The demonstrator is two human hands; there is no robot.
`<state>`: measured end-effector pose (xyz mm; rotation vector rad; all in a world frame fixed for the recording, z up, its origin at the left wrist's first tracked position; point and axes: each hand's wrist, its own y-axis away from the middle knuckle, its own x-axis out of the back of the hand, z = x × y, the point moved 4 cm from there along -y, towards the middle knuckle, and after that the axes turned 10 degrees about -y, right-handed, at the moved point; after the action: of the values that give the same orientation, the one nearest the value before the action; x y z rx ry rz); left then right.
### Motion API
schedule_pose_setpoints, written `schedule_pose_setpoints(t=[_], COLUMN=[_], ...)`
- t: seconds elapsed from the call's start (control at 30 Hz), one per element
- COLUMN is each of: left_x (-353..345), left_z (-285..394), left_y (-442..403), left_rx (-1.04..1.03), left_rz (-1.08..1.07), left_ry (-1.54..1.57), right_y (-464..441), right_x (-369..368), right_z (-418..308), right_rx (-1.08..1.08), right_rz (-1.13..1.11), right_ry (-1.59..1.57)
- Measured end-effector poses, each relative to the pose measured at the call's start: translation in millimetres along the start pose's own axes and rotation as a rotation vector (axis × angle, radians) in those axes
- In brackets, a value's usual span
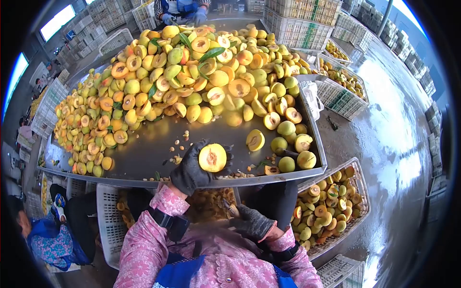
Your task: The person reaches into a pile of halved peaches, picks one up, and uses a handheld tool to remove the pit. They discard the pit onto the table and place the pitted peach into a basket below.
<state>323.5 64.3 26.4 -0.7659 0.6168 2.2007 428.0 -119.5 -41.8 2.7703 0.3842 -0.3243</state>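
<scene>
My left hand (192, 168), in a dark glove, holds up a halved yellow peach (212, 158) at the near edge of the metal table (158, 139). Its cut face, brownish at the centre, is turned toward me. Lower and to the right, my right hand (254, 223) in a grey glove is closed round a short brownish tool (233, 210), whose kind I cannot make out. Beyond my left hand, a big heap of peaches (192, 86), many of them halved, covers the far part of the table. Small pits and scraps (180, 149) lie beside that hand.
A crate of cut peaches (357, 192) stands at my right, and a white crate (108, 225) at my lower left. Crate stacks (300, 29) rise behind the table. One co-worker (180, 9) is across the table, another (57, 235) at left. The floor (394, 129) looks wet.
</scene>
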Motion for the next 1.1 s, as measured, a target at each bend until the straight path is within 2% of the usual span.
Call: schedule_pose_setpoints(t=[0.03,0.07,0.1,0.17,0.2,0.3,0.33,0.37,0.47,0.53,0.6,0.67,0.7,0.73,0.77,0.8,0.87,0.93,1.0,1.1], left_x=[3,4,5,10,13,27,12,0,-19,-9,-23,-8,-15,-22,-14,-8,-1,5,-1,-4], left_z=[-3,-2,-4,-6,-7,-19,-15,-12,0,-18,-18,-24,-13,-1,-5,-9,-15,-26,-29,-25], left_y=[10,19,29,46,55,73,78,83,97,82,87,88,92,96,96,95,103,92,89,92], left_rx=[0.213,0.217,0.223,0.07,-0.088,-0.243,-0.256,-0.268,-0.455,-0.374,-0.358,-0.331,-0.344,-0.378,-0.399,-0.419,-0.443,-0.346,-0.308,-0.384], left_rz=[0.072,0.087,0.1,0.129,0.145,0.227,0.206,0.185,0.281,0.282,0.184,0.141,0.123,0.112,0.153,0.195,0.293,0.356,0.286,0.295], left_ry=[0.4,0.411,0.424,0.129,-0.178,-0.614,-0.56,-0.506,-0.835,-0.458,-0.647,-0.912,-1.261,-1.604,-1.471,-1.337,-1.16,-0.606,-0.218,-0.335], right_y=[5,7,4,0,-3,-13,-15,-15,-17,-17,-26,-32,-33,-30,-28,-34,-30,-27,-22,-14], right_x=[-4,-8,-11,-16,-18,-24,-27,-32,-45,-52,-48,-39,-36,-38,-39,-36,-36,-40,-42,-50], right_z=[-29,-50,-62,-81,-85,-92,-88,-83,-70,-62,-41,-33,-35,-52,-60,-61,-54,-52,-49,-72], right_rx=[-0.033,-0.065,0.01,0.165,0.171,0.054,0.143,0.106,-0.036,-0.17,-0.005,0.111,0.146,0.085,0.023,0.223,0.227,0.165,0.083,0.132], right_rz=[0.024,0.05,0.051,0.057,0.06,0.086,0.116,0.107,0.09,0.091,0.131,0.134,0.12,0.171,0.222,0.213,0.2,0.185,0.178,0.191], right_ry=[0.029,0.06,0.136,0.285,0.329,0.324,0.239,0.163,-0.123,-0.388,-0.325,-0.229,-0.167,-0.199,-0.232,-0.019,0.041,0.156,0.32,0.541])
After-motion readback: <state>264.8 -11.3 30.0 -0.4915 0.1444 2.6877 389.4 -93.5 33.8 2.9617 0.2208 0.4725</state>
